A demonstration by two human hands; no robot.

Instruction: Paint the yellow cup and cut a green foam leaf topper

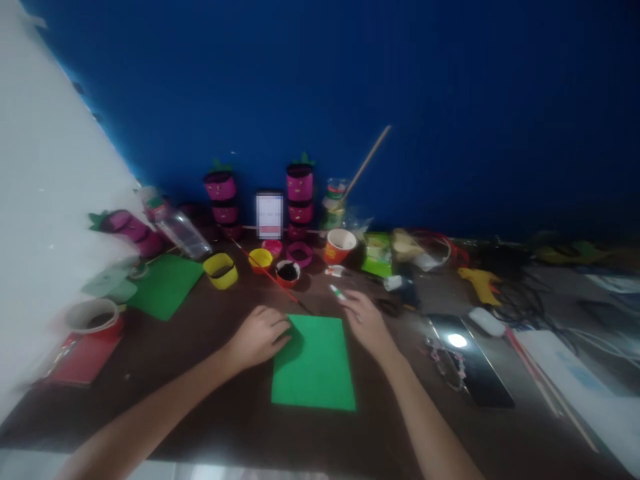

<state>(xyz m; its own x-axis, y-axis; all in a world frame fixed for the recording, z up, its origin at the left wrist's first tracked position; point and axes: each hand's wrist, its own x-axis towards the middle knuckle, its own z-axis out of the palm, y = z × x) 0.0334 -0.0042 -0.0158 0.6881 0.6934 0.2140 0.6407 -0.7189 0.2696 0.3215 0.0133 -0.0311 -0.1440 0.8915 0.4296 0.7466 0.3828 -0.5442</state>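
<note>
A rectangular green sheet [315, 363] lies flat on the dark table in front of me. At its upper left corner rests my left hand [263, 337], fingers loosely bent and thumb apart from them, fingertips over the edge of the sheet. Beyond the upper right corner, my right hand [367, 323] has its fingers closed on a small white and green tube [337, 292], tilted up to the left; whether it is a marker is too blurred to tell. Just past it lies a small white and orange piece [336, 271]. A thin red paintbrush [273, 277] slants down toward the sheet.
Behind stand purple stacked figures [300, 213], a phone [269, 215], a yellow cup [221, 271] and an orange paper cup [340, 247]. Left are another green sheet [167, 287] and a bucket [95, 320]. Right lie a dark tablet-like slab [475, 370] and a yellow glue gun [479, 285].
</note>
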